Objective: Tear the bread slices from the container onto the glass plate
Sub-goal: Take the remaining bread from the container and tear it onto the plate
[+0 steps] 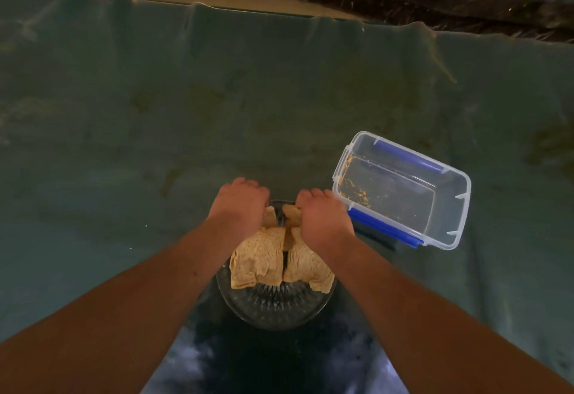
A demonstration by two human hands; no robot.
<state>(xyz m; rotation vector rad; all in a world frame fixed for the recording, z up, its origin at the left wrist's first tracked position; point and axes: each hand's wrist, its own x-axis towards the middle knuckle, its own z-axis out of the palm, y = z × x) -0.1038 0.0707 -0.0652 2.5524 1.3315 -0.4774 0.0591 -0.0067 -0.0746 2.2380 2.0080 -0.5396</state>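
Tan, floppy bread slices (281, 257) split over the round ribbed glass plate (273, 309) as left hand (240, 204) and right hand (320, 216), each closed on a half, should part evenly and low so pieces land there, not near the crumb-strewn clear plastic container (400, 190).

Two bare forearms are showing, reaching in from the near left and near right corners and narrowing toward the wrists. No sleeves are covering them as far as the picture's edge. The left hand (240, 204) and the right hand (321, 218) are wearing no gloves, rings, watches or bands. Knuckles are showing as rounded bumps along each hand's far edge.
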